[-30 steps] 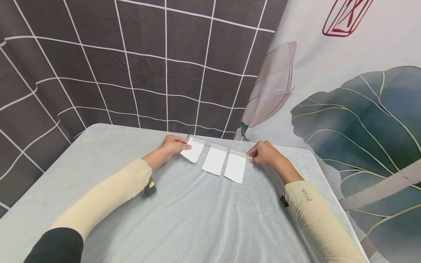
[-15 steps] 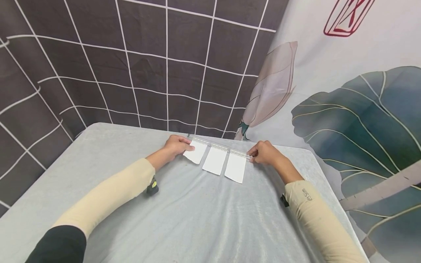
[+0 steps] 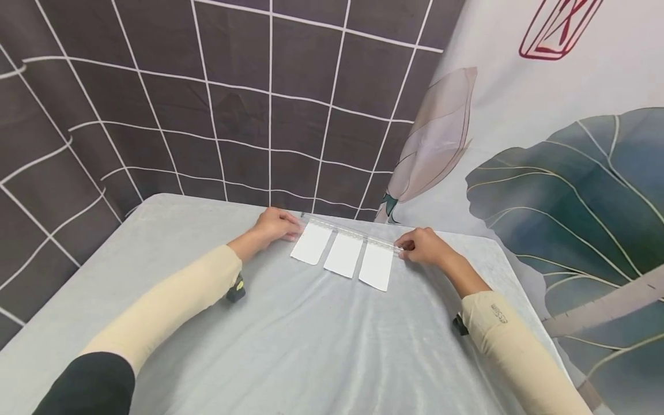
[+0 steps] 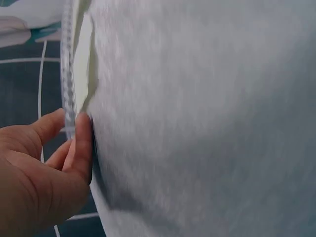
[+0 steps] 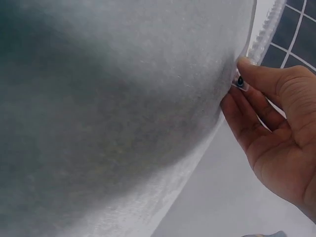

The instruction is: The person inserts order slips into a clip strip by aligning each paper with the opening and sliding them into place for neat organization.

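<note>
A clear ridged plastic strip (image 3: 339, 229) lies slantwise near the table's far edge, with three white paper pieces hanging from it toward me: the left paper (image 3: 312, 243), the middle paper (image 3: 344, 255) and the right paper (image 3: 376, 266). My left hand (image 3: 275, 225) is at the strip's left end; in the left wrist view thumb and fingers come round the strip's end (image 4: 68, 74), beside a curling paper edge (image 4: 84, 64). At the other end my right hand (image 3: 422, 246) pinches the strip's tip (image 5: 240, 83) between thumb and fingers.
A grey-white cloth (image 3: 290, 346) covers the table, whose far edge runs just behind the strip. A dark curtain with white grid lines (image 3: 233, 115) hangs behind. To the right hangs a white curtain with a leaf print (image 3: 570, 190).
My left hand has let go of the left paper and shifted left to the strip's end. That paper now lies flatter. The right hand keeps its place on the strip; the view shifts slightly.
</note>
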Motion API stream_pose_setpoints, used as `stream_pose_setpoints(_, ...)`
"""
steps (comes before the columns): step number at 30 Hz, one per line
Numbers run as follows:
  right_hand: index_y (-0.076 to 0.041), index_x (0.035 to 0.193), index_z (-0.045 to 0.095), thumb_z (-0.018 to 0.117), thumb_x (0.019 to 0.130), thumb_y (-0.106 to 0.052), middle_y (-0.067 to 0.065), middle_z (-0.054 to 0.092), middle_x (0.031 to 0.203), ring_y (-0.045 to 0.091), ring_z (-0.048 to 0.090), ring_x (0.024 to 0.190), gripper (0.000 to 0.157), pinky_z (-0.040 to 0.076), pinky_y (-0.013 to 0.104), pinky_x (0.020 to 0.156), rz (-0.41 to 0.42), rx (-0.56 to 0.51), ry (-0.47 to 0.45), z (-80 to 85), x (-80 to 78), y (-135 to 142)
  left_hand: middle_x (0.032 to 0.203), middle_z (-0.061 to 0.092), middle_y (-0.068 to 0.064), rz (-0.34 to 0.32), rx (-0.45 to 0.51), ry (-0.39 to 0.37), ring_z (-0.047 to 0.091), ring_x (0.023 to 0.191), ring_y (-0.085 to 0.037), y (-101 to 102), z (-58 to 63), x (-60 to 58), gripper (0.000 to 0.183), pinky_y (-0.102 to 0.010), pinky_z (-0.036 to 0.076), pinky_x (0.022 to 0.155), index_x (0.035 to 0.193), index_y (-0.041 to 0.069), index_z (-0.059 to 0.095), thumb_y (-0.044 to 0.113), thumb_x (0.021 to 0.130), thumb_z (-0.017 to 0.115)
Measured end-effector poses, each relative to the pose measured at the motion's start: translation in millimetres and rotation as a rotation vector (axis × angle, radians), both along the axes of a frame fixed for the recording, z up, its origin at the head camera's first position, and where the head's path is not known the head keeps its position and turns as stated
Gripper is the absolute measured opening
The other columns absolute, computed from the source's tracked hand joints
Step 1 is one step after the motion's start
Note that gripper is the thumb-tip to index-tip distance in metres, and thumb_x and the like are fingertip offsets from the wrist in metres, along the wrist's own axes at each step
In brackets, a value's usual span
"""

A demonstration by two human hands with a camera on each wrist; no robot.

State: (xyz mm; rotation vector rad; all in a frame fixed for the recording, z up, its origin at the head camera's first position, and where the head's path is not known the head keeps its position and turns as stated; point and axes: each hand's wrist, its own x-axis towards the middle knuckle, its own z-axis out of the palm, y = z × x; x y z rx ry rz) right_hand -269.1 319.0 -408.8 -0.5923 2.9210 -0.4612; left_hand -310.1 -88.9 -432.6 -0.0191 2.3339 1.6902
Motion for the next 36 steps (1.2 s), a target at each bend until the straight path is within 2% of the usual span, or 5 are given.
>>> stream_pose_setpoints(5, 0.005, 0.133, 0.078, 0.082, 0.1, -0.006, 0.021, 0.084, 0.115, 0.034, 0.081, 0.104, 0.036, 0.069, 0.054, 0.096, 0.012, -0.046, -0.008, -1.1, 4.8, 5.6, 0.1, 0.083, -0.01, 0.011, -0.267, 0.214, 0.077, 0.085, -0.018, -14.0, -24.5, -37.5, 0.034, -0.028, 0.065, 0.076, 0.119, 0.0, 0.079, 0.014, 0.089, 0.089)
stream_pose_setpoints(8, 0.006, 0.133, 0.078, 0.082, 0.1, -0.006, 0.02, 0.084, 0.114, 0.034, 0.08, 0.105, 0.035, 0.068, 0.055, 0.097, 0.001, -0.065, -0.006, -4.2, 6.9, 8.5, 0.108, 0.084, -0.011, -0.027, -0.389, 0.348, 0.074, 0.106, -0.029, -14.6, -48.8, -66.8, 0.039, -0.039, 0.063, 0.095, 0.124, 0.002, 0.08, 0.015, 0.088, 0.087)
stream_pose_setpoints(12, 0.007, 0.127, 0.08, 0.081, 0.099, -0.002, 0.02, 0.084, 0.111, 0.032, 0.078, 0.101, 0.029, 0.068, 0.054, 0.094, 0.01, -0.089, 0.016, -9.7, 7.2, 9.9, 0.129, 0.081, -0.019, -0.132, -0.472, 0.469, 0.071, 0.126, -0.039, -8.8, -59.0, -85.6, 0.046, -0.052, 0.06, 0.115, 0.135, -0.001, 0.077, 0.006, 0.09, 0.079)
stream_pose_setpoints(20, 0.006, 0.124, 0.081, 0.081, 0.099, -0.001, 0.019, 0.083, 0.109, 0.029, 0.077, 0.098, 0.026, 0.067, 0.05, 0.091, 0.008, -0.078, 0.049, -11.5, 5.9, 8.6, 0.126, 0.083, -0.019, -0.277, -0.554, 0.551, 0.075, 0.123, -0.037, 3.6, -53.9, -90.1, 0.032, -0.054, 0.061, 0.115, 0.127, 0.003, 0.082, 0.005, 0.095, 0.08)
stream_pose_setpoints(36, 0.006, 0.122, 0.082, 0.078, 0.101, 0.002, 0.018, 0.083, 0.106, 0.026, 0.074, 0.094, 0.022, 0.066, 0.049, 0.088, 0.008, -0.063, 0.07, -10.5, -0.9, 4.4, 0.111, 0.082, -0.015, -0.274, -0.543, 0.591, 0.075, 0.11, -0.033, -2.1, -53.4, -85.9, 0.021, -0.053, 0.063, 0.106, 0.116, 0.004, 0.084, 0.011, 0.095, 0.085)
